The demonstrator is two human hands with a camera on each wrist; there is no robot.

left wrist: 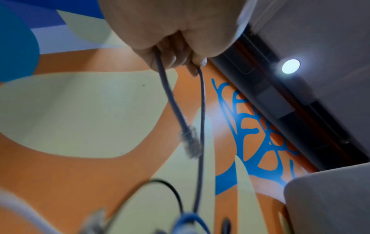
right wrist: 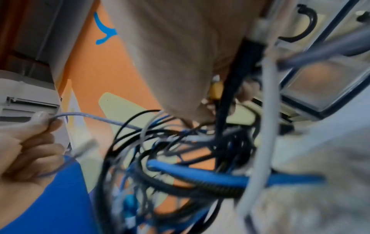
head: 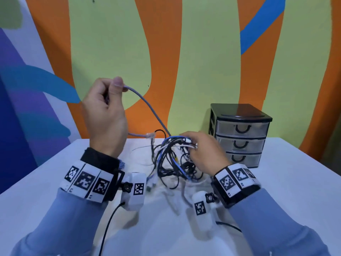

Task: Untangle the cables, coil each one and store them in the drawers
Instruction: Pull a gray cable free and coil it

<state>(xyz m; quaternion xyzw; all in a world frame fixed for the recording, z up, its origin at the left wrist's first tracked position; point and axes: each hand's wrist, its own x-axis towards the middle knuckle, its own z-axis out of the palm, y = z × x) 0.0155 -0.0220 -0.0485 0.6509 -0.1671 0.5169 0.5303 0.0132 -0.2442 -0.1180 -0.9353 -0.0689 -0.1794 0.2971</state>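
My left hand [head: 114,89] is raised above the table's far left and pinches a thin grey network cable [head: 147,106] between thumb and curled fingers. The cable's clear plug [head: 150,135] dangles below the hand; in the left wrist view the plug [left wrist: 190,142] hangs beside the cable's long run [left wrist: 202,126] under the left hand [left wrist: 180,60]. The long run slants down into a tangle [head: 171,159] of black, blue and white cables. My right hand [head: 190,143] grips the top of the tangle, fingers curled into the strands. The right wrist view shows the tangle [right wrist: 180,158] under the right hand [right wrist: 200,117].
A small black unit with three clear drawers [head: 239,133], all closed, stands at the back right of the white table [head: 286,182], just beyond my right hand. A painted wall runs behind the table. Black camera leads trail from both wrists toward the near edge.
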